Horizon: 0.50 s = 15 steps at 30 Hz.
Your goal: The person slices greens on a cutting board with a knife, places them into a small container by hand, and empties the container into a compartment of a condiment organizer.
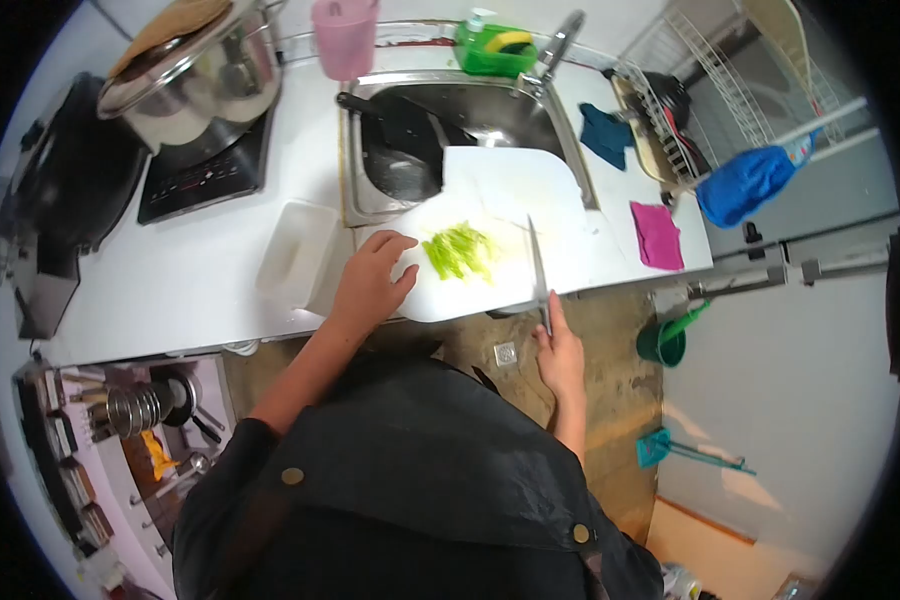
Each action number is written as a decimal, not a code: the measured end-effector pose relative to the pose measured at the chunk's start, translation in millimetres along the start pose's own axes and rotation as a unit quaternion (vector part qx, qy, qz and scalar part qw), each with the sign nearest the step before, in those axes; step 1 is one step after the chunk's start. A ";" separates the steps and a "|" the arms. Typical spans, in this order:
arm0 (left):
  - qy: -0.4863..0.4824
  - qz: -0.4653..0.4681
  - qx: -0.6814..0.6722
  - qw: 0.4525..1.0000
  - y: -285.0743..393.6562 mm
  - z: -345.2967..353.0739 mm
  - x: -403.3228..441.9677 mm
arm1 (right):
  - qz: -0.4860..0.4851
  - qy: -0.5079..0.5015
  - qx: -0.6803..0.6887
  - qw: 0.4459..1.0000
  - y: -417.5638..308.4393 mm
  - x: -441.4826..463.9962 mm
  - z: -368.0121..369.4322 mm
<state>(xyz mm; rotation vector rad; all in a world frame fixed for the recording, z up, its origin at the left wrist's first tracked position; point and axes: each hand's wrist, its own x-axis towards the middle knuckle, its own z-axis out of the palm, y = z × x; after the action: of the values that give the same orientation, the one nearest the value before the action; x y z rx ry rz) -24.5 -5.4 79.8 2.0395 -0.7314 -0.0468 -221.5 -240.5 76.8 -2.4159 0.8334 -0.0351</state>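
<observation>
My right hand (560, 350) is wrapped round the handle of a kitchen knife (537, 255), its index finger stretched along the top. The blade points away from me over the right part of a white cutting board (515, 180). A small heap of cut green vegetable pieces (458, 250) lies on the board, left of the blade and apart from it. My left hand (372, 278) hovers at the board's left edge, fingers bent and apart, with nothing in it. Its fingertips are close to the green pieces. Beside that hand stands a white rectangular tub (298, 248).
The board partly covers a steel sink (370, 210) holding a black pan (405, 125). At left are a large pot (195, 100), an induction cooker (205, 185) and a black wok (70, 165). A teal cloth (605, 137), a pink cloth (656, 237) and a wire rack (715, 75) are at right.
</observation>
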 end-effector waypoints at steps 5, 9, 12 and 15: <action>0.157 -0.032 0.256 0.953 -1.8 -65.3 -11.6 | 0.020 -0.033 0.074 0.997 18.8 9.3 3.0; 0.024 -0.174 0.370 0.912 -23.0 -72.7 -30.9 | -0.005 -0.030 0.110 0.993 12.5 13.3 5.8; 0.029 -0.137 0.355 0.924 -21.8 -66.9 -36.2 | 0.007 -0.039 0.130 0.991 2.8 14.6 4.5; 0.050 -0.078 0.272 0.958 -6.8 -51.5 -35.7 | 0.002 -0.052 0.149 0.987 0.7 14.7 4.9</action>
<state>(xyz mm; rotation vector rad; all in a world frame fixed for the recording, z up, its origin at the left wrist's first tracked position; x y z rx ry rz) -34.6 55.0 94.6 2.6001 -0.5559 0.1879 -209.0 -246.8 70.1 -2.1167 0.7295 -0.0306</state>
